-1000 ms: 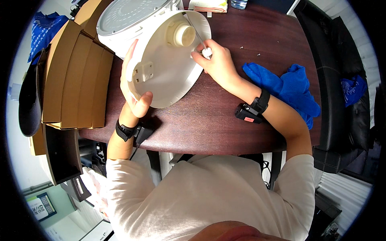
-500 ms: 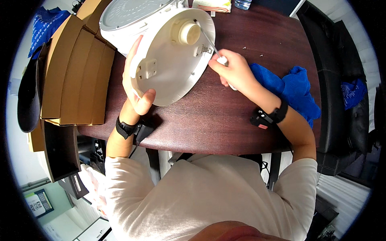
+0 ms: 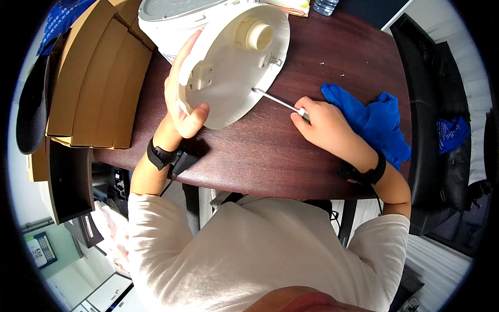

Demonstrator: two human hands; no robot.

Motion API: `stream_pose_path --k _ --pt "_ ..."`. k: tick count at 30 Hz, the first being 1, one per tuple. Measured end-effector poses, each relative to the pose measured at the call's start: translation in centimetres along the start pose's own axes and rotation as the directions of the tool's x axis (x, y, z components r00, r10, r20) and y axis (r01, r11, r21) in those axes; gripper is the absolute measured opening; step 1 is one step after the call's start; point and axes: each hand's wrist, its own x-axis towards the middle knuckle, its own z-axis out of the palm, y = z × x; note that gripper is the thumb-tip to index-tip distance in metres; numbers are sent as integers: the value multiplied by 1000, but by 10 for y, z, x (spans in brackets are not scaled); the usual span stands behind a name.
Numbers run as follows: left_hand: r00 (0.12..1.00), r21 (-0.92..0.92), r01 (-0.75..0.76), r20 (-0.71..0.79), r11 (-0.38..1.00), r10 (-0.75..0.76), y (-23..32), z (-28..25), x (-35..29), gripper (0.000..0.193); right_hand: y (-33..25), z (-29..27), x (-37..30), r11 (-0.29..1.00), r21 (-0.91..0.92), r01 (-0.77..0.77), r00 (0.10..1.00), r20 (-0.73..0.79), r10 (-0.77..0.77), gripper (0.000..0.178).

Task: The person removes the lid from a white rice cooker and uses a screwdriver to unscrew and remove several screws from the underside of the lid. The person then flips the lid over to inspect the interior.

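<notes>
White plastic cover (image 3: pixel 226 78) is being held tilted over the left half of the bench (image 3: pixel 249 161), nearer the far edge, hollow side facing the person. Can't tell if its lower rim is touching the bench. Left hand (image 3: pixel 174 101) is gripping the cover's left rim: thumb pressing on the near side, fingers clamping from behind. Right hand (image 3: pixel 325 122) is working from mid-bench; fingers are closing around the handle of a screwdriver (image 3: pixel 282 103). Its shaft is pointing left, tip meeting a dark spot inside the cover's lower right wall. Round cream socket (image 3: pixel 260 36) is sticking out of the cover's upper inside.

White appliance with grey top (image 3: pixel 179 34) is standing behind the cover, toward the far left corner; contact isn't showing clearly. Blue cloth (image 3: pixel 377 119) is lying bunched near the right edge, right forearm passing just beside it. Two tiny screws (image 3: pixel 342 75) are lying beyond the cloth. Clear container (image 3: pixel 325 6) is standing at the far edge, beside a folded towel (image 3: pixel 292 6). Cardboard boxes (image 3: pixel 99 78) are lining the left edge.
</notes>
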Motion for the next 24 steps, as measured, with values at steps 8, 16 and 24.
stream_pose_path --k 8,16,24 --pt "999 71 -53 -2 996 54 1 -1 1 90 -5 -9 2 898 -413 150 980 -56 -189 19" --pt "997 75 -80 22 994 78 2 -2 3 90 -4 -31 -5 888 -454 75 983 -118 -144 20" --pt "999 96 -50 7 994 49 3 -1 1 89 22 -61 -15 842 -531 -90 994 -100 43 21"
